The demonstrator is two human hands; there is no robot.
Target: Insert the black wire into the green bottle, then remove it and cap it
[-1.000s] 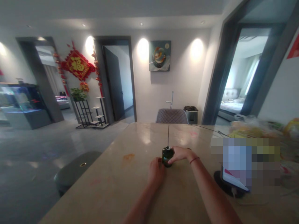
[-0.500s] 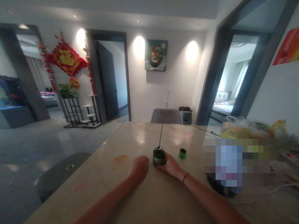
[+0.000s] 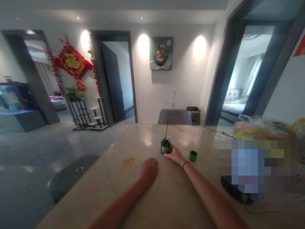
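Green bottle (image 3: 164,148): upright on the desk's (image 3: 181,190) far half, thin dark stick (image 3: 167,129) rising from its mouth; other contents hidden.
Right hand (image 3: 176,155): grip pinching the bottle's lower right side.
Green cap (image 3: 193,156): right of that hand, hollow side up.
Left hand (image 3: 148,170): palm down, nearer; finger spread, cannot tell.
Desk edges: far, before the quilted chair (image 3: 174,117); left, beside the stool (image 3: 68,178).
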